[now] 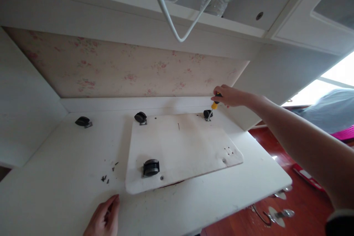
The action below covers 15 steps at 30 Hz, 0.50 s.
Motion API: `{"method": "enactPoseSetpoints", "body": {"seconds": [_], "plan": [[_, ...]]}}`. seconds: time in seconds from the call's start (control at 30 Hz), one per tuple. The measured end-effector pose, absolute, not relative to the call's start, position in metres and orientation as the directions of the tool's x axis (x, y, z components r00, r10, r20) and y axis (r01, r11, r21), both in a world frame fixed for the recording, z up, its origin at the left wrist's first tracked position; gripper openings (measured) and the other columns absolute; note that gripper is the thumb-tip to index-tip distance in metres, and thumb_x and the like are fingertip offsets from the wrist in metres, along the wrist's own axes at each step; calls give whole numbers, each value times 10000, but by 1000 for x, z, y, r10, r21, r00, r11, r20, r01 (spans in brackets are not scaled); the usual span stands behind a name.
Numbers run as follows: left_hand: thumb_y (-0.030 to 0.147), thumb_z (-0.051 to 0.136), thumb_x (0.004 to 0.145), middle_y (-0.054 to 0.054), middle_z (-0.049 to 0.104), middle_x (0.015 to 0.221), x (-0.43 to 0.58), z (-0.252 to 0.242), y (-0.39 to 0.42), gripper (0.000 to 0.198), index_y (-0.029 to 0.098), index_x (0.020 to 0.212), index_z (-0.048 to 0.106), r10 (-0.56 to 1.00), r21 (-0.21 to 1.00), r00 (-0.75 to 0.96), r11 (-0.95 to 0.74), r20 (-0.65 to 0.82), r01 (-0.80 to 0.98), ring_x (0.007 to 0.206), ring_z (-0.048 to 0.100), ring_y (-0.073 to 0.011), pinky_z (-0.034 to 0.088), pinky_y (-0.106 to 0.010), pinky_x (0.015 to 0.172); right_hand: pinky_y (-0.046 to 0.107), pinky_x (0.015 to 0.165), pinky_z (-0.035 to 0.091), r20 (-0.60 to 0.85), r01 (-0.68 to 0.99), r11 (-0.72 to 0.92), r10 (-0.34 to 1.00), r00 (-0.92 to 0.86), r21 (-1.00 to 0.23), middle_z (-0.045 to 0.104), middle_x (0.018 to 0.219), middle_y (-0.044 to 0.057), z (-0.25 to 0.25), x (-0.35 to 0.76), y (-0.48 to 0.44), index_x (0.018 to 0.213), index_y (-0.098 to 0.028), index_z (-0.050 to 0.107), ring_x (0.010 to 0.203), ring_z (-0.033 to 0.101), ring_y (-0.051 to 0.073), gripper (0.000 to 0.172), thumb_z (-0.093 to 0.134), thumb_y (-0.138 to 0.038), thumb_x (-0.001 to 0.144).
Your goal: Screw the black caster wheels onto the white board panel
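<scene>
A white desk [69, 155] spreads over the lower half of the frame, with flowered wallpaper [116, 70] behind it across the upper middle. On the desk, in the centre of the frame, lies a white board [177, 147] with rounded corners. A white cable [166, 7] hangs in a V at the top centre.

The right hand [225, 96], right of centre, has its fingers clamped on the handle of a yellow and black screwdriver [214, 105]. At the bottom left, the left hand [105, 215] is near the board, its fingers curled together (whether anything sits inside them, I cannot tell).

The screwdriver points down at the metal plate of a black wheel [208, 113] at the board's upper right corner. Two more wheels stand at its upper left [141, 117] and lower left. A fourth wheel [83, 121] lies on the desk, left of the board. Small dark screws [104, 178] are scattered just above the left hand.
</scene>
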<state>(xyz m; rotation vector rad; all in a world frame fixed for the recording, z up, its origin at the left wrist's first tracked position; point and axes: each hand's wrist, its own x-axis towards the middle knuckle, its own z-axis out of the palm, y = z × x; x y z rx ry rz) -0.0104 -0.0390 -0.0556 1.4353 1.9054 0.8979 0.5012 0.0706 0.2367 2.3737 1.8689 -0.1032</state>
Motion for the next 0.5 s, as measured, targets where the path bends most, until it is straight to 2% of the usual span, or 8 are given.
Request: {"method": "enactPoseSetpoints", "body": {"seconds": [0.1, 0.13, 0.2, 0.3, 0.37, 0.43, 0.5], "plan": [[495, 568, 697, -58, 767, 892, -8, -53, -39, 307, 271, 837, 723, 965, 787, -257, 204, -59, 583, 715, 677, -244, 514, -323, 679, 295, 577, 492, -178, 949, -289, 948, 265, -125, 543, 1318, 201, 235, 504, 69, 1224, -175, 524, 656, 653, 156, 434, 592, -387, 851], [498, 567, 704, -57, 769, 887, -8, -52, -39, 307, 272, 838, 725, 964, 782, -256, 209, -65, 588, 719, 679, -246, 515, -324, 678, 294, 585, 497, -194, 943, -299, 944, 268, -147, 579, 1278, 189, 236, 504, 69, 1255, -180, 511, 677, 664, 169, 482, 630, -339, 816], [500, 568, 709, -52, 772, 872, -8, -51, -39, 302, 275, 833, 727, 966, 771, -249, 212, -72, 600, 720, 682, -249, 515, -323, 664, 305, 601, 499, -238, 939, -311, 932, 272, -146, 685, 1073, 140, 241, 502, 68, 1295, -188, 500, 694, 674, 200, 552, 666, -308, 782], [494, 567, 719, -49, 776, 867, -9, -51, -39, 295, 277, 832, 731, 967, 757, -246, 211, -68, 618, 711, 682, -247, 509, -317, 634, 342, 596, 483, -297, 943, -333, 900, 320, 6, 695, 718, 82, 250, 494, 69, 1149, -176, 618, 620, 656, 226, 439, 625, -479, 832], [490, 567, 718, -52, 778, 880, -9, -51, -39, 298, 273, 837, 732, 966, 755, -248, 213, -69, 620, 718, 684, -248, 507, -319, 634, 380, 602, 467, -296, 920, -351, 873, 389, 175, 674, 645, 112, 254, 489, 70, 954, -166, 685, 611, 647, 258, 500, 524, -629, 858], [494, 564, 713, -58, 777, 888, -9, -51, -38, 309, 267, 841, 729, 967, 758, -242, 214, -76, 616, 716, 682, -249, 511, -326, 653, 418, 629, 453, -216, 878, -379, 868, 447, 292, 694, 722, 165, 253, 488, 70, 933, -159, 696, 695, 657, 314, 614, 436, -711, 860], [498, 559, 709, -68, 774, 894, -9, -52, -38, 325, 259, 849, 727, 970, 764, -231, 208, -79, 611, 709, 678, -250, 517, -334, 680, 430, 662, 447, -107, 878, -386, 897, 428, 284, 716, 923, 193, 248, 493, 69, 1137, -166, 642, 810, 660, 347, 654, 429, -717, 855]]}}
